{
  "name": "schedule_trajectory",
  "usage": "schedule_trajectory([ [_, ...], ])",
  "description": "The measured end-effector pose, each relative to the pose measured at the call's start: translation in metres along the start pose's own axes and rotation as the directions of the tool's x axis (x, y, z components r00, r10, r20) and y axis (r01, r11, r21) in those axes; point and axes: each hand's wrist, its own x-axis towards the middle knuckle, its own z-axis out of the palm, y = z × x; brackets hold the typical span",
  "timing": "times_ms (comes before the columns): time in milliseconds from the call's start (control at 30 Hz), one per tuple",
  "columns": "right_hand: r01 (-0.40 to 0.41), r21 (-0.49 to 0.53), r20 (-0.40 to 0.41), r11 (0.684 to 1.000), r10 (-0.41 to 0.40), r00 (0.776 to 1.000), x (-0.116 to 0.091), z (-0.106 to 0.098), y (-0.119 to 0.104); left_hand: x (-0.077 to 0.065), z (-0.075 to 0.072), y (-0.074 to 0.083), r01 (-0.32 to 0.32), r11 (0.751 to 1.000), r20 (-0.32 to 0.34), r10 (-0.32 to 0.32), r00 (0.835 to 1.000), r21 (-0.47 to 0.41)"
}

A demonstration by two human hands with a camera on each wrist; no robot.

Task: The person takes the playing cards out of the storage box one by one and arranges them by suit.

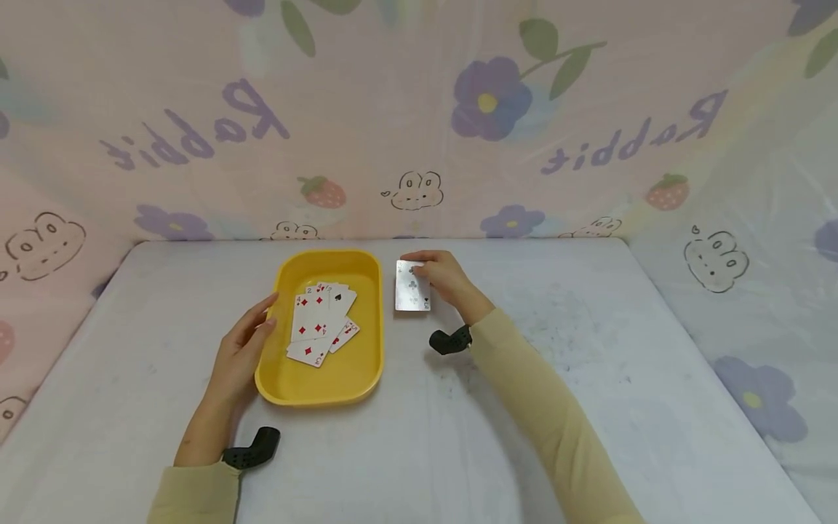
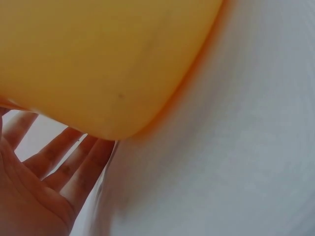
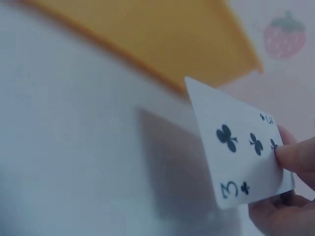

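Observation:
My right hand pinches a playing card, the three of clubs, between thumb and fingers. The card's face shows, and it is held above the white table just right of a yellow tray. Along the tray's left side, my left hand rests with its fingers at the outer wall and the thumb at the rim. In the left wrist view those fingers look fairly straight against the tray. Several face-up cards lie overlapping inside the tray, among them a four of diamonds.
The white table stretches around the tray on both sides. A printed cloth with flowers, rabbits and strawberries hangs behind it and along the sides. Black wrist devices are worn on both arms.

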Motion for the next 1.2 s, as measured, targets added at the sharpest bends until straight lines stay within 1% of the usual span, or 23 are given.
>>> schedule_trajectory([
  [100,-0.007,-0.02,-0.016,1.0,0.007,1.0,0.005,-0.004,0.009,0.001,0.0,0.0,-0.002,1.0,0.0,0.002,1.0,-0.013],
  [233,-0.03,-0.029,-0.033,0.999,0.029,0.999,0.009,-0.005,0.017,0.0,0.0,-0.001,0.019,1.0,-0.001,-0.019,1.0,-0.021],
  [300,-0.032,-0.04,-0.028,0.999,0.031,0.999,0.01,-0.004,0.02,0.0,-0.001,-0.001,0.027,1.0,-0.003,-0.027,1.0,-0.014],
  [433,-0.009,-0.043,-0.01,0.999,0.008,1.0,0.012,-0.003,0.023,-0.001,-0.002,-0.002,0.02,1.0,-0.006,-0.02,1.0,-0.005],
  [600,0.005,-0.091,0.008,0.996,-0.004,1.0,0.015,-0.006,0.025,0.0,-0.001,0.0,0.023,0.999,0.002,-0.023,1.0,-0.028],
  [800,0.066,-0.223,0.025,0.973,-0.062,0.998,0.021,-0.012,0.028,0.003,0.002,0.001,0.04,0.999,-0.001,-0.04,0.999,-0.02],
  [933,0.08,-0.268,0.025,0.96,-0.076,0.997,0.025,-0.01,0.028,0.003,0.002,0.001,0.044,0.999,-0.006,-0.044,0.999,-0.004],
  [1067,0.078,-0.309,-0.008,0.948,-0.084,0.996,0.028,-0.006,0.029,0.003,0.001,0.001,0.038,0.999,-0.014,-0.037,0.999,0.011],
  [1200,0.07,-0.355,-0.047,0.932,-0.093,0.995,0.025,-0.003,0.028,0.002,0.001,0.001,0.03,0.999,-0.016,-0.03,0.999,0.011],
])
